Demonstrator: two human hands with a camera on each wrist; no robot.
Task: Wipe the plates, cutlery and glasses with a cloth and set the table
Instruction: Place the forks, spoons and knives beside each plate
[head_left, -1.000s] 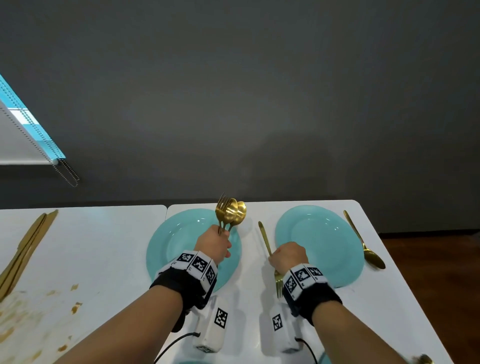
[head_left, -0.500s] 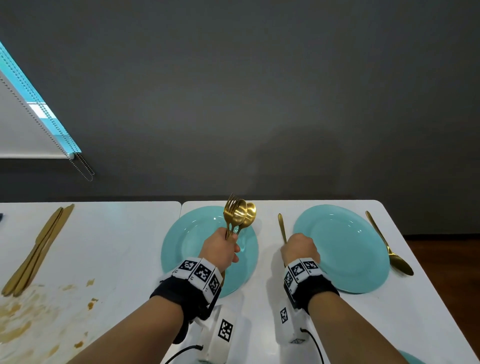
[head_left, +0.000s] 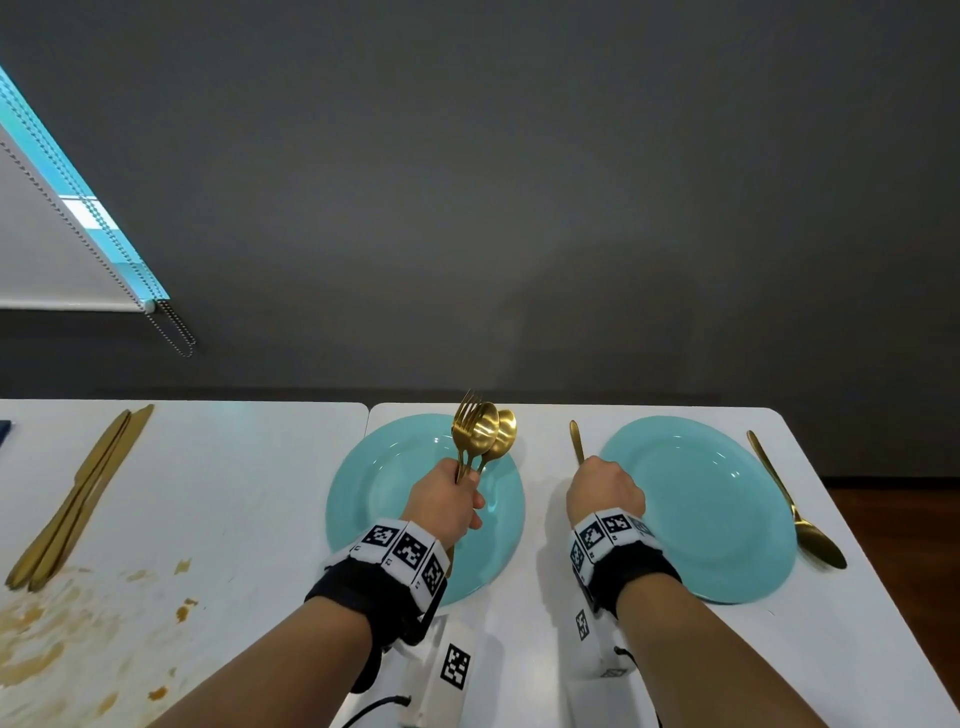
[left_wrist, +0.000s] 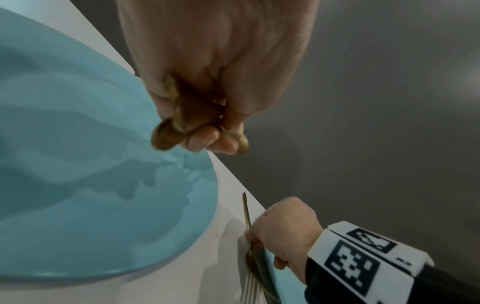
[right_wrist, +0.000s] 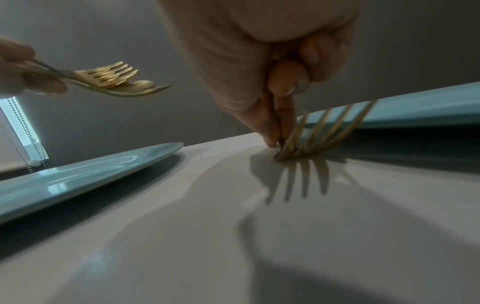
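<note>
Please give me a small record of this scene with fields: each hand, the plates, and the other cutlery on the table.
left hand: grips a bunch of gold forks and spoons above the left plate
right hand: pinches a gold fork lying beside the right plate
spoon: lies right of the right plate
knives: far left, near brown stains

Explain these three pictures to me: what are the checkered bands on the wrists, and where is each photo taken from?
No robot here: a person sets a table, wearing cameras. The checkered bands hold wrist cameras; the wide picture comes from a head camera. The left hand grips a bundle of gold cutlery, forks and spoons, above the left plate. The right hand pinches a gold fork lying on the white table beside the right plate. A gold spoon lies on that plate's far side, and gold knives lie at far left, near brown stains.
</note>
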